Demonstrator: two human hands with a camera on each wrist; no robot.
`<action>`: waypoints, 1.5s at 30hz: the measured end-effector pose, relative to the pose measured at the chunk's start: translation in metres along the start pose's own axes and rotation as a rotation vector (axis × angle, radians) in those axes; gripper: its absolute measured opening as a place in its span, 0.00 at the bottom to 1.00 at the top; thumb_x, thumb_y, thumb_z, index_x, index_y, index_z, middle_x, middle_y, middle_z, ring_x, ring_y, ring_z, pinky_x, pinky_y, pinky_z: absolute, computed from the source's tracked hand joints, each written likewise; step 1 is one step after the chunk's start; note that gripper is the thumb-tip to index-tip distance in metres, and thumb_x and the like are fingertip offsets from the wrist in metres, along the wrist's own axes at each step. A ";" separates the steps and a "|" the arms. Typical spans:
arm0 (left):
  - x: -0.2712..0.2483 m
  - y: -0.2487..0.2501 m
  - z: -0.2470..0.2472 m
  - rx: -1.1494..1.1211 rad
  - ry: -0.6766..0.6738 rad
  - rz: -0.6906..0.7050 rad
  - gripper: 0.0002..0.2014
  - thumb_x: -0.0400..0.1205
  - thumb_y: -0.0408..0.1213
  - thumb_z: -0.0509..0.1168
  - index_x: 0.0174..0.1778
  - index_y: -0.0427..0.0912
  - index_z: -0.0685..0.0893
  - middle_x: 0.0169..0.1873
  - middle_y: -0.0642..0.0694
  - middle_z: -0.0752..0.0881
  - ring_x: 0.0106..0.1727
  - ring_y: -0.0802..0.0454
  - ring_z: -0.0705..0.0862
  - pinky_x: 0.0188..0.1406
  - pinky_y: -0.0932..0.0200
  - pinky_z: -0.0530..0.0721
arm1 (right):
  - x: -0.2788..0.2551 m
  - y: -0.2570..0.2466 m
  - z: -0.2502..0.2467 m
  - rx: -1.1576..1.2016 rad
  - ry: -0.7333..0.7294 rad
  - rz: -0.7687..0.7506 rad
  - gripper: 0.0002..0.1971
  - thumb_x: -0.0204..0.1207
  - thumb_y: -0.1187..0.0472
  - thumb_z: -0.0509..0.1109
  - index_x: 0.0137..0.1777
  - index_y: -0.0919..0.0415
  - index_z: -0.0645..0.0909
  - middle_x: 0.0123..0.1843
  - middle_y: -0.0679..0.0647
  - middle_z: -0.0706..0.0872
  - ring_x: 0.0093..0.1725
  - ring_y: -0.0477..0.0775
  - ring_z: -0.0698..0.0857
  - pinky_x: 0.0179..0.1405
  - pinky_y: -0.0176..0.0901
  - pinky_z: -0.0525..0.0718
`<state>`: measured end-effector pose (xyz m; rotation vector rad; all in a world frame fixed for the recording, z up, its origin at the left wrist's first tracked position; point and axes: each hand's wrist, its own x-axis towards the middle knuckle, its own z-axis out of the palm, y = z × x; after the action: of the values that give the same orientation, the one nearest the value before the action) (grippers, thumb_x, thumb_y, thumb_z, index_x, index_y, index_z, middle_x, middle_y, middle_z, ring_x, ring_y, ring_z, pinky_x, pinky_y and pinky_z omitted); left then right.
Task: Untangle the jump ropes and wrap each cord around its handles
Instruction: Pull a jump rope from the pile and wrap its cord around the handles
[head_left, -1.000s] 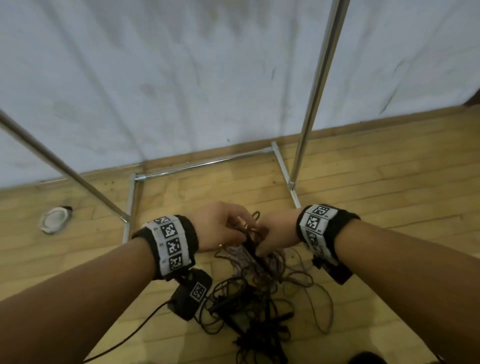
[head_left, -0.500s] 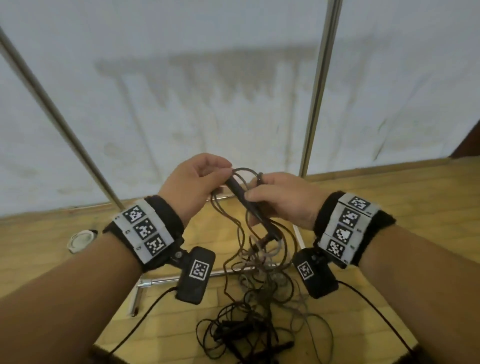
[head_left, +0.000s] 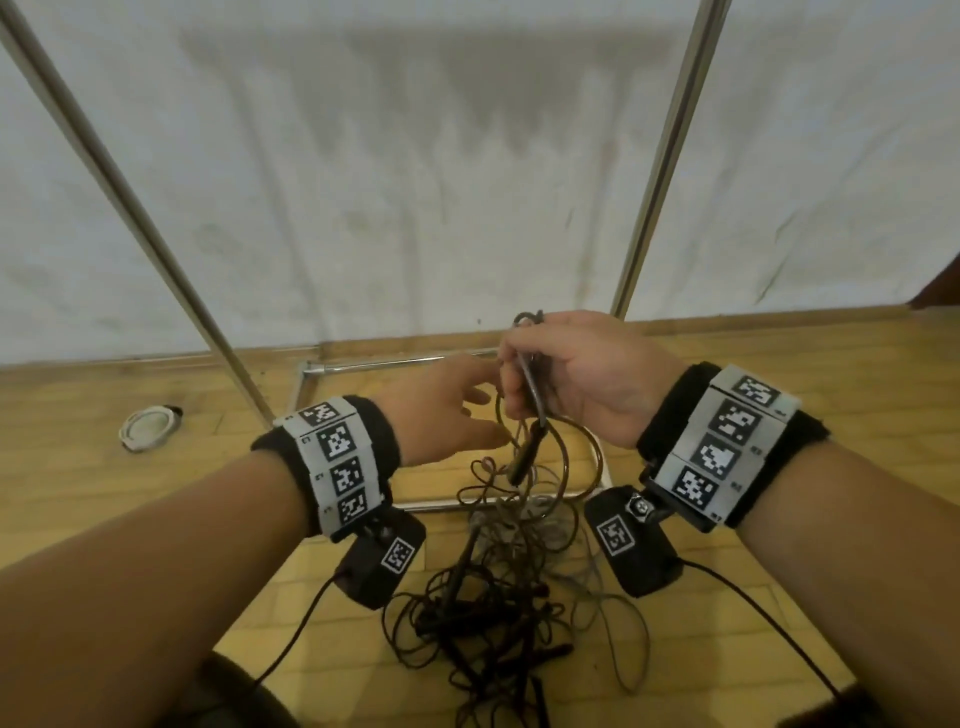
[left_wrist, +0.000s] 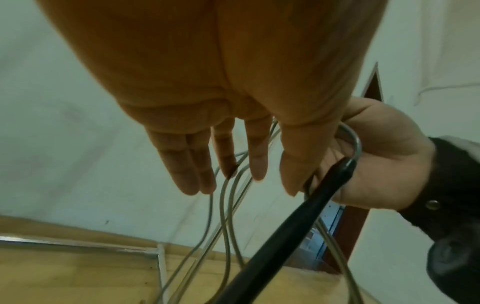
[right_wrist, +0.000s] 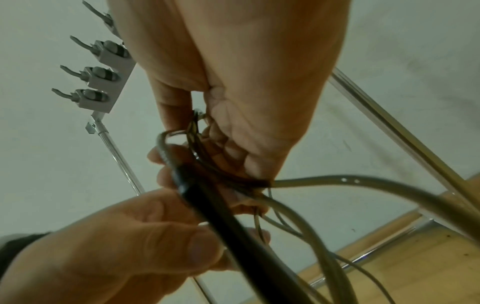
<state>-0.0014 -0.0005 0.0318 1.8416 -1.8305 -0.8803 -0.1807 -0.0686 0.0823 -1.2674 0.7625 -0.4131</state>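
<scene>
Two metal poles against one white wall. One tangled pile of jump ropes on the floor. Right hand grips one black handle plus cord loops; left hand spread loose, fingers among several hanging cords.
</scene>
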 end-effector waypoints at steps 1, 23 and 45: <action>0.000 0.000 -0.001 -0.077 -0.004 -0.004 0.24 0.74 0.51 0.81 0.63 0.73 0.83 0.64 0.62 0.87 0.69 0.58 0.85 0.71 0.41 0.86 | 0.002 -0.001 0.001 0.009 -0.010 0.002 0.13 0.87 0.61 0.66 0.58 0.72 0.84 0.39 0.61 0.87 0.38 0.61 0.87 0.41 0.49 0.90; 0.009 -0.032 -0.034 -0.685 0.096 -0.055 0.13 0.81 0.38 0.60 0.36 0.49 0.89 0.28 0.47 0.82 0.31 0.45 0.84 0.54 0.33 0.91 | 0.065 0.023 -0.036 -1.568 -0.357 0.280 0.25 0.83 0.33 0.62 0.70 0.46 0.84 0.63 0.48 0.90 0.62 0.51 0.86 0.69 0.57 0.82; -0.059 0.017 -0.137 -1.509 0.549 0.326 0.20 0.92 0.48 0.61 0.38 0.44 0.87 0.23 0.56 0.67 0.23 0.60 0.66 0.25 0.64 0.69 | 0.019 0.087 -0.065 -1.289 -0.248 0.291 0.24 0.90 0.44 0.55 0.49 0.53 0.91 0.52 0.44 0.90 0.55 0.47 0.86 0.62 0.45 0.79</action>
<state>0.0819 0.0364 0.1518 0.6424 -0.6086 -1.0030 -0.2245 -0.1028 -0.0125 -2.2807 1.0054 0.5945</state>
